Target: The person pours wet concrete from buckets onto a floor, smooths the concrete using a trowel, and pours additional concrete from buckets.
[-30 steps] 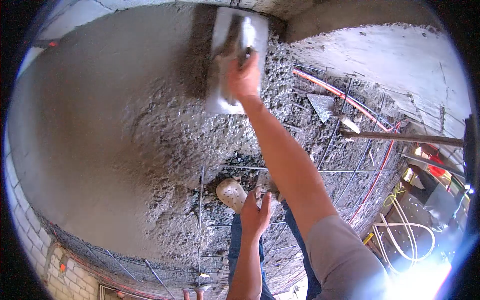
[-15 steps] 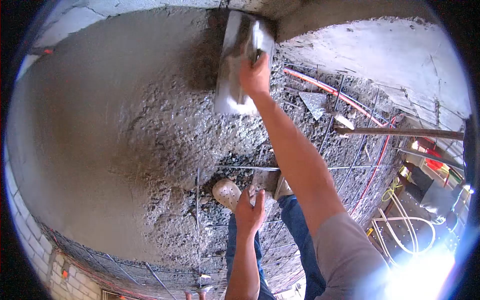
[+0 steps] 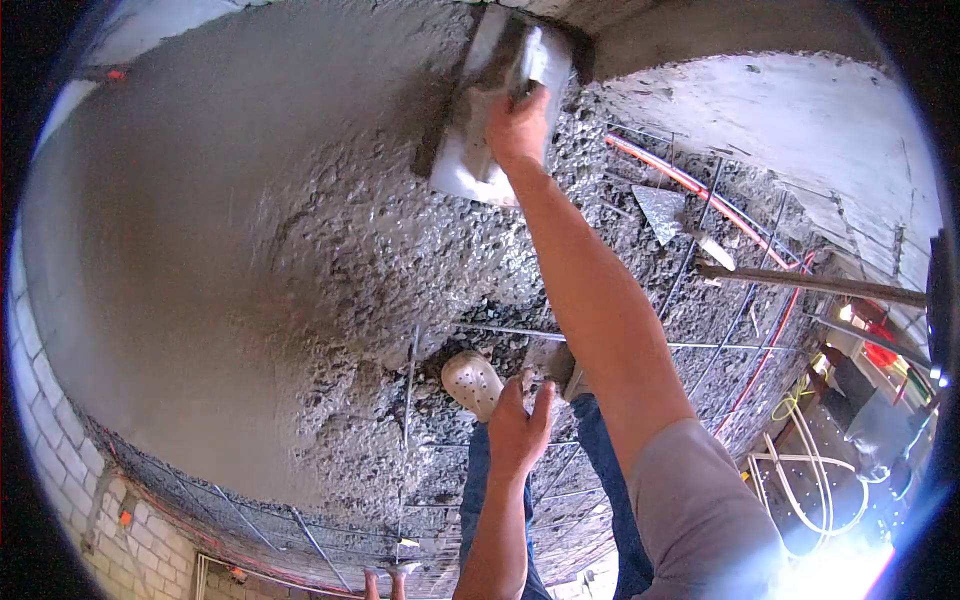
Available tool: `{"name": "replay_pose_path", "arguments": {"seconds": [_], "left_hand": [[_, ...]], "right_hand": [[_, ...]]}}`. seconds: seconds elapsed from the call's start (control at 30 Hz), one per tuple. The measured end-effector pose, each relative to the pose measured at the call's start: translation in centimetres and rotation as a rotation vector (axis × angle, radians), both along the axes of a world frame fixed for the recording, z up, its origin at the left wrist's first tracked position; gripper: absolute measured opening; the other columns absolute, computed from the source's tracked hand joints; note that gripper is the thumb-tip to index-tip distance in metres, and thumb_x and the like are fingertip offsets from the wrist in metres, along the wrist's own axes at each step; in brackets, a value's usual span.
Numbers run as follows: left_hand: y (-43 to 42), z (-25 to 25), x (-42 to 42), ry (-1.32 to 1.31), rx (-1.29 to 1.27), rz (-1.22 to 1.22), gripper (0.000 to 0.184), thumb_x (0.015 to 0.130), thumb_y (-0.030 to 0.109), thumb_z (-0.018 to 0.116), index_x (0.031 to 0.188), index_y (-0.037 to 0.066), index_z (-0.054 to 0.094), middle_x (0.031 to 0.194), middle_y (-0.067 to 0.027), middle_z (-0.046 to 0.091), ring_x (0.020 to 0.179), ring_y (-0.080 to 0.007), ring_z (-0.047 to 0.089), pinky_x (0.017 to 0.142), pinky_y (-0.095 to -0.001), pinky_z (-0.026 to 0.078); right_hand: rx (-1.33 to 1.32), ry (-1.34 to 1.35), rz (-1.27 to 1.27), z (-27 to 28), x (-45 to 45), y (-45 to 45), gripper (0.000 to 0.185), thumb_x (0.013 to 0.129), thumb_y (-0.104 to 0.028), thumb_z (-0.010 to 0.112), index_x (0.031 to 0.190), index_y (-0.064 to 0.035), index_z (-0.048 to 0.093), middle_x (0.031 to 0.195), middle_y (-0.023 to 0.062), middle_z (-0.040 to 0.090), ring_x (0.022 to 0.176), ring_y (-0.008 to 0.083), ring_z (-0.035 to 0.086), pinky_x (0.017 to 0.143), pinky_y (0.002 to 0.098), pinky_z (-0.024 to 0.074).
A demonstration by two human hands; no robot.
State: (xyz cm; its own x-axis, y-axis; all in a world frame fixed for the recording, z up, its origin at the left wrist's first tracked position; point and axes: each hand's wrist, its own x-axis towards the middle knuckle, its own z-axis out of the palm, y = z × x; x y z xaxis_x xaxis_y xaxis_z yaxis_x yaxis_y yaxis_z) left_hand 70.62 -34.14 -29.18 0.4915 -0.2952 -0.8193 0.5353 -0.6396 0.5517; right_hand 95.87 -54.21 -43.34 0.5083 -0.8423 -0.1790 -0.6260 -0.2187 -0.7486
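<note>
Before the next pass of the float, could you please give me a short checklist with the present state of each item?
1. Float gripped: ok, the right hand holds it.
2. Left hand clear of the float: ok, well apart from it.
3. Concrete smooth throughout: not ok, smooth concrete lies at the left of the view, but rough concrete lies below the float.
4. Shoe off the smooth concrete: ok, it is on coarse, stony ground.
5. Trowel clear of the float: ok, it lies apart, to the right in the view.
6. Float pressed evenly: cannot tell from above.
</note>
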Motion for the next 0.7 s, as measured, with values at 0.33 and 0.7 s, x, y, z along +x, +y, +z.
{"name": "replay_pose_path", "arguments": {"seconds": [0.33, 0.7], "left_hand": [[-0.1, -0.2, 0.0, -0.046, -0.023, 0.006, 0.045, 0.091, 0.026, 0.053, 0.12, -0.009, 0.046, 0.114, -0.0256, 0.057, 0.104, -0.0318, 0.059, 0.087, -0.0377, 0.047], [0.7, -0.9, -0.2, -0.056, -0.07, 0.138, 0.046, 0.09, 0.03, 0.054, 0.115, -0.008, 0.049, 0.112, -0.0262, 0.057, 0.105, -0.0353, 0.057, 0.089, -0.0393, 0.045]], "right_hand": [[0.024, -0.017, 0.117, 1.1, 3.2, 3.3, 0.045, 0.081, -0.025, 0.052, 0.111, 0.0018, 0.032, 0.09, 0.0335, 0.058, 0.085, 0.0517, 0.056, 0.077, 0.0532, 0.0436], [-0.08, -0.101, -0.02, 0.9, 1.3, 4.2, 0.048, 0.082, -0.023, 0.056, 0.116, -0.0011, 0.03, 0.089, 0.0296, 0.06, 0.084, 0.05, 0.057, 0.075, 0.0531, 0.0446]]}}
